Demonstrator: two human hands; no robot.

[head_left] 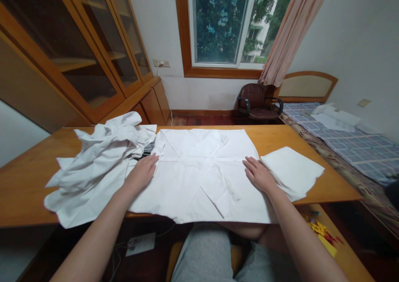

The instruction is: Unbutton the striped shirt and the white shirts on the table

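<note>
Resting palms down on a white garment (193, 178), with left hand (144, 171) at one side edge and right hand (256, 172) at the other, fingers loosely extended, apparently pinching nothing. Spread between both hands on a wooden table (274, 138), reaching past the fingertips and back toward the body. Judging by the flat palms, probably at a smoothing step; calling next for light, even pressure, without dragging either edge askew. Looking plain and mostly flat, with a seam running across between the hands, diagonal creases, and a dark slanting line nearer the body. Flanked by a crumpled white cloth pile (99, 153) outside left hand and a folded white cloth (289, 171) beside right hand.
</note>
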